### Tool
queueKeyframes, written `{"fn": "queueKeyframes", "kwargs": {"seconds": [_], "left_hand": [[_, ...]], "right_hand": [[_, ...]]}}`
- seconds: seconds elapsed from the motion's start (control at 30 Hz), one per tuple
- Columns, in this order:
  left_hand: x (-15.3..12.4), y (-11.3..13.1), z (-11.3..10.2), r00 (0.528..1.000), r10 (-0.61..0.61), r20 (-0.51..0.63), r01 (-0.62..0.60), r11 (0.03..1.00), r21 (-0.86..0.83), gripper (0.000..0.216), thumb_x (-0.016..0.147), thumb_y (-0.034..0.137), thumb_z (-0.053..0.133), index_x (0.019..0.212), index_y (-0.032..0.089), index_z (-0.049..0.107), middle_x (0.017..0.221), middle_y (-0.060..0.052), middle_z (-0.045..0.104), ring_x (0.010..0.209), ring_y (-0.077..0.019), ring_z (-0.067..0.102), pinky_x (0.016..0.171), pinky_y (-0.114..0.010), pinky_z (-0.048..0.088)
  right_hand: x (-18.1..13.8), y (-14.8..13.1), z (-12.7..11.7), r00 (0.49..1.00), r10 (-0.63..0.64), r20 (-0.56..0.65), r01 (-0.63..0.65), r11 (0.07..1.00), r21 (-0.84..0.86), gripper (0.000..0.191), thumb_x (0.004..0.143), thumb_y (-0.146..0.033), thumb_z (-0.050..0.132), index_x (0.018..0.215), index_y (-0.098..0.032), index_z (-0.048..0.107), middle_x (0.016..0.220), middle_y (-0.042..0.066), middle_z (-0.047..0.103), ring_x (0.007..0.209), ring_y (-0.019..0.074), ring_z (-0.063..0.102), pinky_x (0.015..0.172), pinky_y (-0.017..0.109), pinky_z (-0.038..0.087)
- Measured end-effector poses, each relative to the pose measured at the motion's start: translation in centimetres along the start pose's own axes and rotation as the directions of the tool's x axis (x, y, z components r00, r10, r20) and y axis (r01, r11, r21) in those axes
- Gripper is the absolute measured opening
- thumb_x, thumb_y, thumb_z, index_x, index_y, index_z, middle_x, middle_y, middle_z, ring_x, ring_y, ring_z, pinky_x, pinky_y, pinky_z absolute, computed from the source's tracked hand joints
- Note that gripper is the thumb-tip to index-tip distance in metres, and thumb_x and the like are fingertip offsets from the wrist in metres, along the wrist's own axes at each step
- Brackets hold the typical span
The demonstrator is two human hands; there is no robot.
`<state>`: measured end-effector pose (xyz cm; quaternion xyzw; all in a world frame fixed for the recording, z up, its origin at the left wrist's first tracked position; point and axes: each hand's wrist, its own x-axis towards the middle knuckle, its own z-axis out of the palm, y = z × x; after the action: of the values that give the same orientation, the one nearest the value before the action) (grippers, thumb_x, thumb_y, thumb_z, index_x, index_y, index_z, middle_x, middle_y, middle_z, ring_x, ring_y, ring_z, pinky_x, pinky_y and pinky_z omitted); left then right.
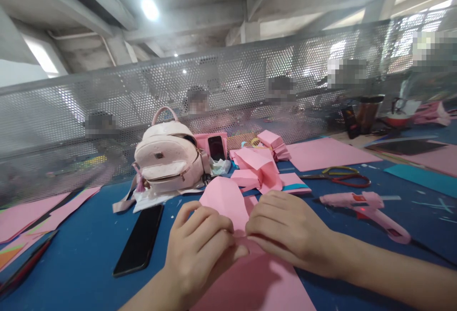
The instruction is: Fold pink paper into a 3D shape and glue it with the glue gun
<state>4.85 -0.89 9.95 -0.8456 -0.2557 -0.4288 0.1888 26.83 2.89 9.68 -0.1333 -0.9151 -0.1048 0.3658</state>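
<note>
Both my hands are closed on a piece of pink paper [224, 198] at the middle of the blue table. My left hand [202, 244] pinches its lower left edge, fingers curled with the thumb pointing right. From the right, my right hand [289, 228] grips the same piece, its fingertips bent over the edge and partly hidden. A curved flap of the paper stands up between them. Below my hands lies a larger pink sheet [255, 285]. Just behind are folded pink paper pieces [262, 170]. A pink glue gun [367, 208] lies right of my right hand.
A black phone [139, 239] and a pale pink backpack [169, 154] are at the left. Scissors [344, 175] lie behind the glue gun, near a flat pink sheet [330, 153]. A perforated metal screen [228, 82] runs along the back, with people beyond it.
</note>
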Motion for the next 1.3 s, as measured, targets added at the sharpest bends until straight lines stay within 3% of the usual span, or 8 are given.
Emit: {"fn": "queueKeyframes", "kwargs": {"seconds": [0.27,0.63,0.93,1.3], "left_hand": [[-0.6,-0.1,0.9,0.998,-0.039,0.051,0.036,0.998,0.046,0.006,0.096,0.016,0.063,0.091,0.018,0.063,0.088,0.000,0.075,0.080,-0.0178,0.063,0.083,-0.035,0.037],[-0.4,-0.3,1.0,0.995,-0.094,0.045,0.097,0.993,-0.066,0.014,0.091,0.007,0.065,0.084,0.019,0.063,0.084,0.002,0.074,0.075,-0.0152,0.061,0.079,-0.033,0.038],[-0.1,-0.4,0.6,0.996,-0.088,0.029,0.090,0.993,-0.074,0.015,0.089,0.005,0.066,0.085,0.019,0.064,0.084,0.002,0.074,0.075,-0.0150,0.061,0.078,-0.033,0.037],[-0.1,0.0,0.9,0.973,-0.211,0.087,0.222,0.965,-0.139,0.016,0.089,0.007,0.068,0.089,0.023,0.068,0.090,0.003,0.074,0.082,-0.0143,0.064,0.081,-0.033,0.037]], "right_hand": [[0.0,0.3,0.0,1.000,0.009,-0.014,-0.009,1.000,-0.008,0.027,0.105,-0.022,0.045,0.091,-0.016,0.066,0.081,0.004,0.067,0.077,0.0177,0.053,0.073,0.032,0.039],[-0.1,0.7,0.0,1.000,-0.014,-0.011,0.014,1.000,0.012,0.025,0.105,-0.021,0.044,0.094,-0.017,0.067,0.085,0.004,0.071,0.080,0.0176,0.055,0.076,0.033,0.040],[0.0,1.5,-0.6,0.991,0.063,0.118,-0.071,0.995,0.066,0.024,0.104,-0.022,0.046,0.089,-0.017,0.065,0.083,0.003,0.066,0.079,0.0178,0.052,0.075,0.032,0.037],[0.0,1.1,-0.2,0.997,0.027,0.071,-0.029,0.999,0.020,0.027,0.106,-0.022,0.044,0.091,-0.016,0.066,0.083,0.004,0.068,0.079,0.0181,0.053,0.074,0.033,0.034]]}}
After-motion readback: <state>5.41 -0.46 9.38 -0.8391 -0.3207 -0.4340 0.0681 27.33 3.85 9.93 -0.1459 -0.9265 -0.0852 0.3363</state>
